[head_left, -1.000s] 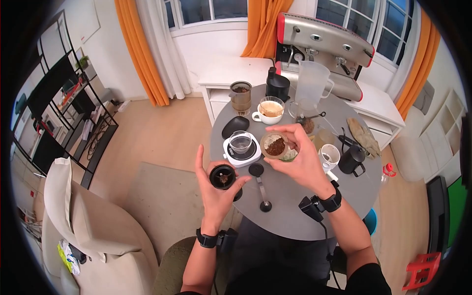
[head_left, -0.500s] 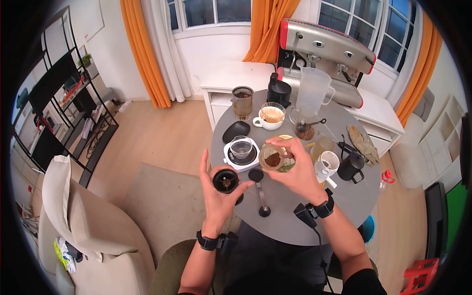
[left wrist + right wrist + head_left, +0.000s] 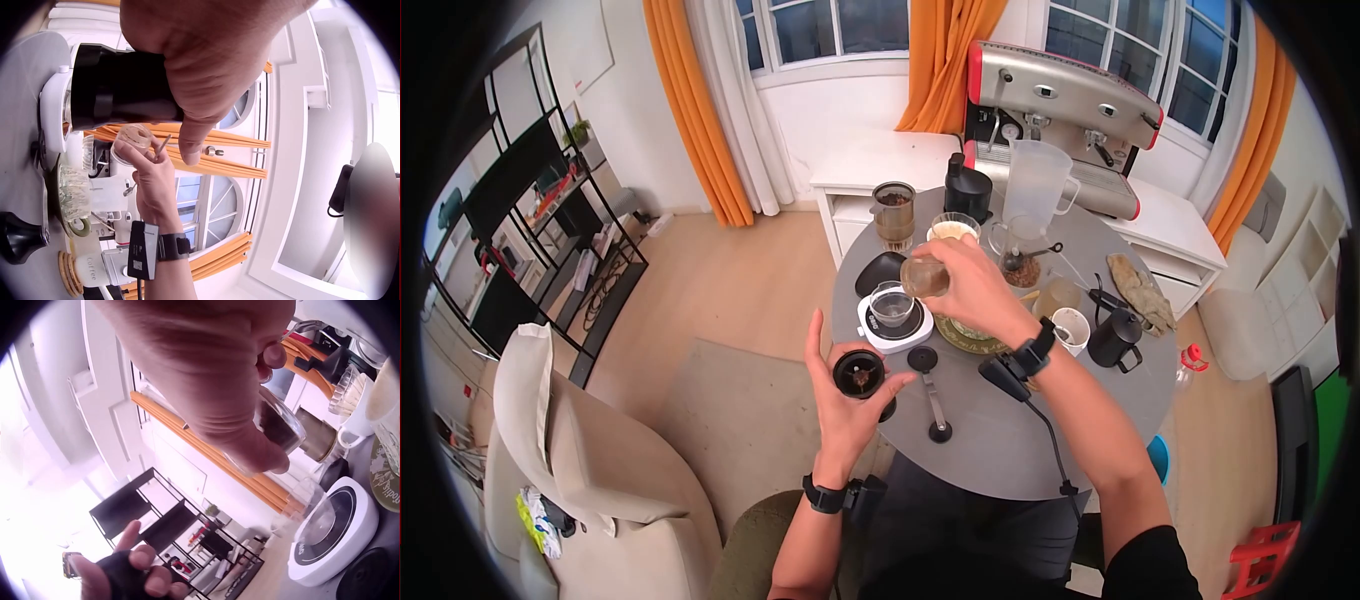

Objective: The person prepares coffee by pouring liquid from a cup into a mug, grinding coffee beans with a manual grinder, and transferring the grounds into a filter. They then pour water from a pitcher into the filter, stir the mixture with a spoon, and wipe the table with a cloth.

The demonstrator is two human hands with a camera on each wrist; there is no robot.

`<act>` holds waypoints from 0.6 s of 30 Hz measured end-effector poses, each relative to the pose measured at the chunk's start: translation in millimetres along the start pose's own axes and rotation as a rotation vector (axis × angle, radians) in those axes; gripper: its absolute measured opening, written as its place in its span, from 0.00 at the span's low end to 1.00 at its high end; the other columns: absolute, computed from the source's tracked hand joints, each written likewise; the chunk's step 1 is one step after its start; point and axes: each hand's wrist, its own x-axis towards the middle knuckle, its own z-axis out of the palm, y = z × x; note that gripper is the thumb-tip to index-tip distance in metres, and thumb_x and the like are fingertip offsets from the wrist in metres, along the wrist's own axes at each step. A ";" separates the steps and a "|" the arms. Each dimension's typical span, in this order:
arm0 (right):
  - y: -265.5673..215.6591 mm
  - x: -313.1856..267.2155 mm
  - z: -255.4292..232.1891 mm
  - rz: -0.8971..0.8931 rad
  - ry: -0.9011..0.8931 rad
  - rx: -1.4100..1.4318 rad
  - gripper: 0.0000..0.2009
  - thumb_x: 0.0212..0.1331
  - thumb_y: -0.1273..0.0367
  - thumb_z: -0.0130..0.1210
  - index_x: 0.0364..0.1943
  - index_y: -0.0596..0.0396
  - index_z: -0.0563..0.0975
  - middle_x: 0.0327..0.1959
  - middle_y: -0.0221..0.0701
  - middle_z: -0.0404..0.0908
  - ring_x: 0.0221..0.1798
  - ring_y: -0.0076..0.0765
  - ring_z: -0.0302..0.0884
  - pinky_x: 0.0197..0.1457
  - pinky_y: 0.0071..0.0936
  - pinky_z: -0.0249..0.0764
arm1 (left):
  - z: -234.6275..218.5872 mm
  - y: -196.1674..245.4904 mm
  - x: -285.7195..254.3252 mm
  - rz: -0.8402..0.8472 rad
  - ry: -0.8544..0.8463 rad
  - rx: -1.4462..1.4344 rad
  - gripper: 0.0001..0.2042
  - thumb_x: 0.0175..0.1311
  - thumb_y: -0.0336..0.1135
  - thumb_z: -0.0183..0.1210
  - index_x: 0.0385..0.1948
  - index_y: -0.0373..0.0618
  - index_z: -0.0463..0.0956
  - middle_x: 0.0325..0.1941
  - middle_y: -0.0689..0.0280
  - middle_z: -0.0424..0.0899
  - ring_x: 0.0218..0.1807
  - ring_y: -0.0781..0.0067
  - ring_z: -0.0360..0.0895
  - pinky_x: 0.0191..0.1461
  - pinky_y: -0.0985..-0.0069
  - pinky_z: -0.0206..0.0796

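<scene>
My left hand (image 3: pixel 845 415) grips the black body of a hand coffee grinder (image 3: pixel 858 374), thumb and fingers around it and its open top facing up. In the right wrist view the left hand shows at the lower left. My right hand (image 3: pixel 975 285) holds a small clear glass cup (image 3: pixel 924 277) with brown coffee grounds inside. This cup is tipped sideways, close above a small glass bowl (image 3: pixel 892 304). Under the bowl stands a white scale (image 3: pixel 902 341) with a black top. The grinder's crank handle (image 3: pixel 935 395) lies in front of the scale.
Behind the scale stand a white cup (image 3: pixel 947 248) with a glass dripper, a metal-mesh canister (image 3: pixel 893 215) and a black kettle-like pot (image 3: pixel 967 190). To the right are a plastic pitcher (image 3: pixel 1036 180), a black milk jug (image 3: pixel 1115 336) and a cloth (image 3: pixel 1138 292). An espresso machine (image 3: pixel 1065 110) sits behind.
My right hand has carried the glass cup left and away from me, turning it from mouth-up toward me to tipped near the bowl. The left hand keeps its hold on the grinder.
</scene>
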 end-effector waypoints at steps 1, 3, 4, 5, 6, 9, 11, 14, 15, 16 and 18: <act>4.5 5.7 5.9 -0.026 -0.018 -0.051 0.29 0.45 0.74 0.71 0.58 0.51 0.80 0.52 0.36 0.81 0.59 0.50 0.74 0.64 0.43 0.75 | -0.2 0.1 0.0 0.004 0.001 -0.001 0.60 0.51 0.16 0.77 0.83 0.47 0.39 0.43 0.64 0.80 0.42 0.74 0.80 0.52 0.74 0.78; 10.2 13.1 17.5 -0.072 -0.048 -0.126 0.29 0.45 0.75 0.70 0.58 0.51 0.81 0.51 0.35 0.81 0.59 0.48 0.74 0.63 0.42 0.76 | -0.6 0.2 -0.4 0.007 0.002 -0.001 0.60 0.50 0.16 0.77 0.83 0.47 0.39 0.43 0.64 0.80 0.42 0.74 0.80 0.52 0.74 0.78; 12.1 15.9 23.0 -0.091 -0.059 -0.150 0.28 0.45 0.76 0.69 0.58 0.51 0.82 0.51 0.34 0.81 0.59 0.48 0.74 0.63 0.42 0.76 | -0.8 0.1 -0.7 0.007 0.002 -0.001 0.60 0.50 0.15 0.77 0.83 0.47 0.39 0.43 0.64 0.80 0.42 0.74 0.80 0.52 0.73 0.78; 13.7 17.8 27.7 -0.110 -0.072 -0.174 0.28 0.45 0.77 0.68 0.57 0.51 0.82 0.50 0.34 0.81 0.59 0.47 0.74 0.62 0.42 0.76 | -0.8 -0.2 -0.9 0.006 0.002 0.000 0.61 0.50 0.15 0.77 0.83 0.47 0.39 0.43 0.64 0.80 0.42 0.73 0.80 0.52 0.73 0.78; 15.5 19.0 32.1 -0.137 -0.050 -0.185 0.25 0.46 0.78 0.67 0.55 0.52 0.83 0.48 0.35 0.79 0.57 0.47 0.74 0.60 0.42 0.76 | -0.8 -0.8 -0.7 0.007 0.001 0.002 0.61 0.50 0.15 0.77 0.83 0.47 0.39 0.43 0.64 0.80 0.42 0.73 0.80 0.52 0.73 0.78; 17.2 20.3 39.2 -0.177 -0.024 -0.217 0.22 0.47 0.80 0.65 0.51 0.53 0.85 0.45 0.35 0.78 0.55 0.46 0.73 0.57 0.41 0.77 | -1.1 -2.4 -1.2 0.004 0.003 0.009 0.61 0.50 0.15 0.77 0.82 0.47 0.39 0.43 0.63 0.80 0.42 0.73 0.80 0.53 0.73 0.78; 13.9 20.9 38.1 -0.152 -0.056 -0.238 0.24 0.48 0.81 0.65 0.54 0.53 0.85 0.50 0.33 0.79 0.57 0.45 0.74 0.59 0.41 0.77 | -1.5 -2.4 -1.5 -0.006 0.009 0.010 0.61 0.50 0.15 0.76 0.82 0.47 0.39 0.43 0.63 0.80 0.42 0.73 0.80 0.53 0.72 0.78; 15.6 21.5 42.1 -0.200 -0.052 -0.260 0.24 0.48 0.81 0.65 0.54 0.53 0.85 0.48 0.34 0.79 0.56 0.45 0.74 0.57 0.41 0.77 | -1.8 -2.9 -1.2 -0.004 0.009 0.014 0.60 0.50 0.15 0.77 0.82 0.47 0.40 0.43 0.63 0.80 0.42 0.73 0.80 0.53 0.72 0.78; 14.3 21.9 42.6 -0.226 -0.045 -0.286 0.24 0.48 0.81 0.64 0.53 0.54 0.85 0.47 0.35 0.78 0.55 0.45 0.74 0.57 0.40 0.77 | -1.9 -3.2 -1.0 0.000 0.008 0.014 0.60 0.50 0.15 0.77 0.82 0.47 0.40 0.43 0.63 0.80 0.42 0.73 0.80 0.53 0.72 0.78; 13.0 22.2 43.1 -0.253 -0.039 -0.312 0.24 0.48 0.81 0.64 0.53 0.54 0.85 0.47 0.35 0.78 0.55 0.45 0.74 0.56 0.40 0.77 | -1.8 -3.7 -0.9 0.004 0.006 0.013 0.60 0.50 0.15 0.77 0.82 0.47 0.40 0.43 0.63 0.80 0.42 0.73 0.80 0.53 0.72 0.78; 9.7 23.0 43.0 -0.283 -0.025 -0.338 0.23 0.48 0.82 0.62 0.53 0.54 0.85 0.46 0.36 0.77 0.54 0.45 0.74 0.55 0.40 0.77 | -1.4 -3.7 -0.5 0.006 0.002 0.009 0.60 0.50 0.15 0.77 0.82 0.47 0.40 0.43 0.63 0.80 0.42 0.73 0.80 0.53 0.73 0.78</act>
